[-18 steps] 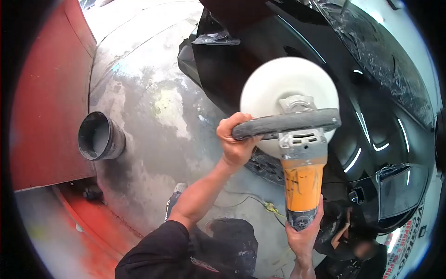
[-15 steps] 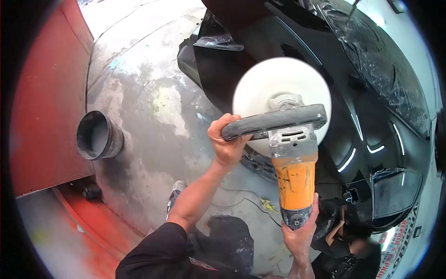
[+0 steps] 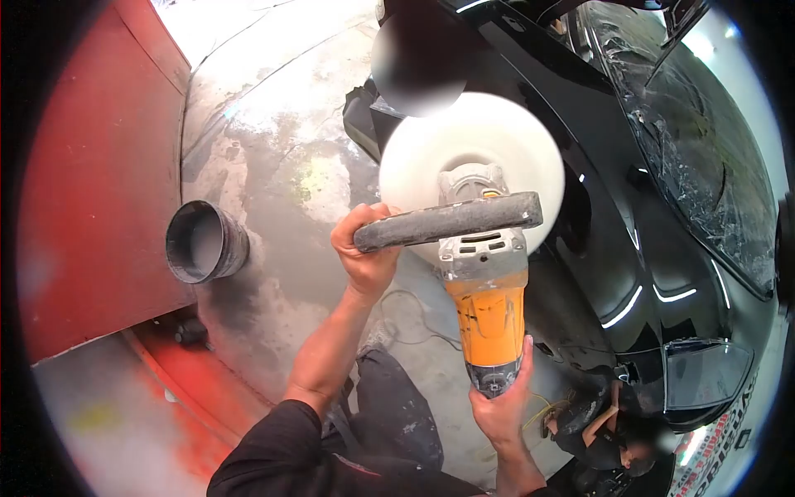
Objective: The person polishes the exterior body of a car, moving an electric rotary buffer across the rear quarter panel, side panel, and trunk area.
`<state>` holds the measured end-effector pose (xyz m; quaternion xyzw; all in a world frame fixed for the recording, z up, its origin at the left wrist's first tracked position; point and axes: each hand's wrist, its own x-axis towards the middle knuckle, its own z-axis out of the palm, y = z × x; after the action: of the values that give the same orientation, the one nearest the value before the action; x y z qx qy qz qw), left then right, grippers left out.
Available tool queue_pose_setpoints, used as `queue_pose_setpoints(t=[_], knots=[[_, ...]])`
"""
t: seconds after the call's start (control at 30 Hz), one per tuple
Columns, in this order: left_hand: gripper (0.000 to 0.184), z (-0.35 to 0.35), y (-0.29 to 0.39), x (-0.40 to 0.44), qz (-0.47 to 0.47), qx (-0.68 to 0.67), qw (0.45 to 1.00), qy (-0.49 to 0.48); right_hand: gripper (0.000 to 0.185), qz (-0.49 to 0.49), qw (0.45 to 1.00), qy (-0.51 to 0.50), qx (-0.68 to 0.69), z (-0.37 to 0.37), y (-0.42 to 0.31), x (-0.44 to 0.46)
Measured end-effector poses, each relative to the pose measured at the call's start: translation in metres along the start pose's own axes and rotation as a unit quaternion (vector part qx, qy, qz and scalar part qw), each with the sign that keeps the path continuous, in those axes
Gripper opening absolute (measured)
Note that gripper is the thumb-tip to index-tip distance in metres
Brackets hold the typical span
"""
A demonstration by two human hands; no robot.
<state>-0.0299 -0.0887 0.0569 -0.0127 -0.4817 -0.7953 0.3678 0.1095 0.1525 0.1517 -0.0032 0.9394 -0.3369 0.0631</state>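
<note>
My left hand (image 3: 365, 253) is wrapped round the left end of a dark bar handle (image 3: 451, 222) on an orange and grey polisher (image 3: 490, 323). The tool's black rear end sits in my right hand (image 3: 503, 406), with the thumb along its side. A large round white pad (image 3: 472, 132) is at the tool's far end, its surface smeared as if spinning. Beyond and beside the pad lies the glossy black body of a car (image 3: 580, 149). Whether the pad touches the car cannot be made out.
A dark bucket (image 3: 234, 248) stands on the stained floor (image 3: 281, 273) at left, near a red panel (image 3: 108, 166). A co-worker (image 3: 609, 439) in dark clothes is low at the right. Plastic film (image 3: 696, 141) covers the windshield. A cord (image 3: 403, 338) lies on the floor.
The polisher and both my hands have moved left in the view. The car and the bucket show further right, and a blurred round patch now appears above the pad.
</note>
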Motion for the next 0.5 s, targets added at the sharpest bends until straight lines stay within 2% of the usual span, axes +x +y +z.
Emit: queue_pose_setpoints(t=[0.03,0.13,0.23,0.33,0.43,0.5], knots=[[0.019,-0.003,-0.001,0.004,0.019,-0.010,1.000,-0.009,0.104,-0.017,1.000,0.000,0.005,0.006,0.004,0.003],[0.019,-0.009,-0.004,0.023,0.063,-0.068,0.996,0.000,0.108,0.069,0.986,-0.039,0.148,0.029,0.010,0.017],[0.019,-0.029,-0.005,0.049,0.091,-0.039,0.995,-0.029,0.107,-0.017,0.995,0.003,0.095,0.070,0.019,0.033],[0.018,-0.057,-0.011,0.081,0.125,0.007,0.989,-0.084,0.107,-0.064,0.992,0.039,0.099,0.111,0.008,0.054],[0.021,-0.088,-0.020,0.122,0.149,-0.009,0.980,-0.133,0.107,-0.069,0.991,0.052,0.105,0.155,-0.006,0.081],[0.024,-0.137,-0.034,0.150,0.131,-0.065,0.973,-0.178,0.101,-0.025,0.995,0.025,0.093,0.176,-0.035,0.103]])
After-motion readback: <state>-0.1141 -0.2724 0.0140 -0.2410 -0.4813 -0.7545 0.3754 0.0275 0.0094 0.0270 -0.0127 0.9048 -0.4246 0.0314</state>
